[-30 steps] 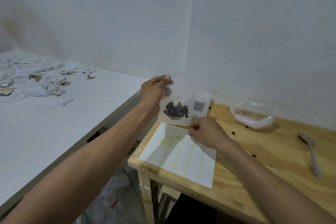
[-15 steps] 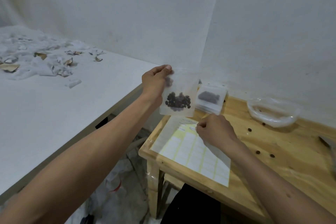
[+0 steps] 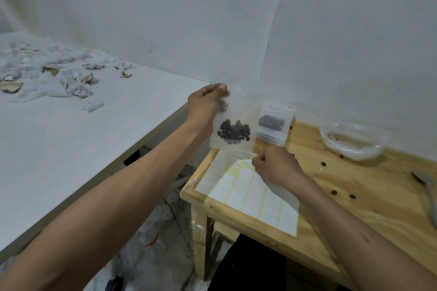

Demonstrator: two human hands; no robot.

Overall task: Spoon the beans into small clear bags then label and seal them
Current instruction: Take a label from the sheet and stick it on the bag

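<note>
Around my work corner

To my left a white bench (image 3: 71, 149) stretches away, its far end littered with torn white scraps (image 3: 54, 80) and brownish curled pieces (image 3: 50, 70); one loose white scrap (image 3: 94, 105) lies apart, nearer me. Plain white walls (image 3: 165, 19) meet in a corner straight ahead. Below, between the benches, the grey floor (image 3: 160, 264) holds crumpled clear plastic with a red mark (image 3: 149, 236). Something black (image 3: 246, 264) sits low under the wooden bench's (image 3: 354, 208) near edge.
</note>
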